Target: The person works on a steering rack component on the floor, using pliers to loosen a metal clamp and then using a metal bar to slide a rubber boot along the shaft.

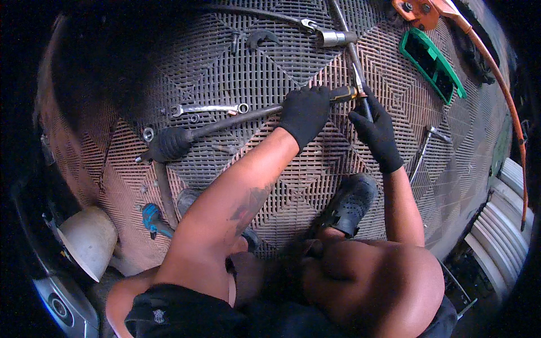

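Note:
My left hand (306, 115), in a black glove, is closed around a black-and-yellow tool handle (342, 93), which sticks out to its right. The bar of a drive axle (242, 118) runs in from the left and passes out of sight at this glove. My right hand (378, 130), also gloved, has its thumb and fingers about a metal rod (368, 107). A shiny metal piece (358, 83) lies between the hands, where a long bar (345, 25) comes down from the far side. How these parts join is partly hidden.
On the slatted floor tiles (287, 169) lie a combination wrench (208, 109), a large socket (335, 38) on a bar, a blue tool (154, 219) and a T-shaped metal tool (425, 147). A green tray (431, 65) and orange equipment (420, 12) are at the far right. A pale bucket (90, 239) stands left.

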{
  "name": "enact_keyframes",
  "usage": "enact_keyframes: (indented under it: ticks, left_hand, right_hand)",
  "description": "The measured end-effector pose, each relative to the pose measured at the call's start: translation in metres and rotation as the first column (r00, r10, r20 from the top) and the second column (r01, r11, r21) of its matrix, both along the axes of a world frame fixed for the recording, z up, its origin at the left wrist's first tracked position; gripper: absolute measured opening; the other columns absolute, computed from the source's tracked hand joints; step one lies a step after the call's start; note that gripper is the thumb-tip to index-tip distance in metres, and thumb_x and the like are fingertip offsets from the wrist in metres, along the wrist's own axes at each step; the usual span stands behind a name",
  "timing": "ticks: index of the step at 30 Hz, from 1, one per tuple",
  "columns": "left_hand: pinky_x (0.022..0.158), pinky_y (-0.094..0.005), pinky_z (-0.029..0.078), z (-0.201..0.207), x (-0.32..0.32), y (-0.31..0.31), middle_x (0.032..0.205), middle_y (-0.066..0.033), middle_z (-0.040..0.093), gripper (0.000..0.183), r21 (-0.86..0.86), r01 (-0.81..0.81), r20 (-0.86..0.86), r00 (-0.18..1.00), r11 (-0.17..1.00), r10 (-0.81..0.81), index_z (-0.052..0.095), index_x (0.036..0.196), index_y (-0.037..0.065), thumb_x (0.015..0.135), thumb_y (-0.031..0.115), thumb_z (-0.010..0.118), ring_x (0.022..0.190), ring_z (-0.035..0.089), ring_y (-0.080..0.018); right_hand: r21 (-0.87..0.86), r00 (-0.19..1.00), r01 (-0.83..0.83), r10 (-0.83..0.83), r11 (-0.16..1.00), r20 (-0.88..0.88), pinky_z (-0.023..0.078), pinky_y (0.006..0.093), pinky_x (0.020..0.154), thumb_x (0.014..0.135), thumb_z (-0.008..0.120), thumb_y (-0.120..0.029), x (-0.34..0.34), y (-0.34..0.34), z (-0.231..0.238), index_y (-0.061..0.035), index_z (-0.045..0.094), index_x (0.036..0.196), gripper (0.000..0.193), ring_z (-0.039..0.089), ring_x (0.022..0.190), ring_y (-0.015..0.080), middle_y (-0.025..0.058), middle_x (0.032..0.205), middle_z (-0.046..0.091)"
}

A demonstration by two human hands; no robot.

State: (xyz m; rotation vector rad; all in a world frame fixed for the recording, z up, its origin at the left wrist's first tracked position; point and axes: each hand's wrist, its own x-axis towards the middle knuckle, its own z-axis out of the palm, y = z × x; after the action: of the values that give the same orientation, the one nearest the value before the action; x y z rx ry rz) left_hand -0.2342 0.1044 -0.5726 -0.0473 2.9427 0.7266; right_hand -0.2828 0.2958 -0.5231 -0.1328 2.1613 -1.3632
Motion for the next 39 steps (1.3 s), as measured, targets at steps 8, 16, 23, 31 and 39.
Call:
enact_keyframes:
  ticks: [8, 16, 23, 31, 39]
  left_hand:
    - [0.080, -0.0387, 0.053, 0.054, -0.027, -0.131, 0.084, -0.0137, 0.074, 0.028, 0.552, 0.065, -0.182, 0.982, 0.831, 0.044, 0.077, 0.110, 0.010, 0.093, 0.032, 0.071, 0.082, 0.072, -0.0245]
    - [0.052, -0.0316, 0.050, 0.030, 0.060, -0.069, 0.068, -0.0039, 0.058, 0.021, 0.843, -0.357, 0.535, 0.489, -0.402, 0.689, 0.058, 0.104, 0.003, 0.097, 0.022, 0.064, 0.055, 0.059, -0.0154]
    - [0.060, -0.0283, 0.047, 0.010, 0.070, -0.058, 0.080, -0.0018, 0.061, 0.025, 0.828, -0.219, 0.559, 0.398, -0.516, 0.728, 0.064, 0.100, 0.003, 0.098, 0.028, 0.066, 0.068, 0.059, -0.0108]
    - [0.082, -0.0306, 0.055, 0.018, 0.088, -0.068, 0.102, -0.0094, 0.068, 0.024, 0.904, -0.181, 0.416, 0.585, -0.388, 0.696, 0.067, 0.114, -0.002, 0.094, 0.010, 0.068, 0.095, 0.065, -0.0159]
    - [0.087, -0.0395, 0.055, -0.019, 0.076, -0.037, 0.103, -0.0123, 0.073, 0.026, 0.790, -0.432, -0.172, 0.525, 0.435, 0.833, 0.071, 0.107, 0.006, 0.092, 0.026, 0.064, 0.095, 0.070, -0.0237]
  right_hand:
    - [0.017, 0.996, -0.058, 0.059, 0.998, -0.068, 0.043, 0.0205, 0.060, 0.090, 0.072, -0.011, 0.001, 0.019, -0.017, -0.0084, 0.043, 0.155, 0.071, 0.051, 0.073, 0.0042, -0.0040, 0.092, 0.057]
    - [0.220, 0.548, -0.726, 0.742, 0.652, -0.386, 0.047, 0.0355, 0.104, 0.094, 0.072, -0.015, -0.079, -0.059, 0.065, -0.0094, 0.043, 0.154, 0.066, 0.059, 0.127, 0.0225, 0.0180, 0.145, 0.057]
    - [0.520, 0.163, -0.800, 0.942, 0.300, -0.292, 0.052, 0.0360, 0.096, 0.096, 0.069, -0.022, -0.085, -0.207, 0.141, -0.0085, 0.046, 0.151, 0.061, 0.070, 0.109, 0.0247, 0.0191, 0.118, 0.071]
    - [0.252, 0.377, -0.848, 0.865, 0.466, -0.330, 0.052, 0.0351, 0.098, 0.097, 0.069, -0.027, -0.036, -0.232, 0.077, -0.0017, 0.049, 0.146, 0.059, 0.067, 0.114, 0.0240, 0.0192, 0.124, 0.069]
    - [0.493, -0.053, -0.860, 0.938, 0.131, -0.343, 0.055, 0.0438, 0.090, 0.086, 0.071, -0.018, -0.016, -0.251, 0.065, -0.0084, 0.061, 0.136, 0.052, 0.071, 0.100, 0.0357, 0.0208, 0.114, 0.071]
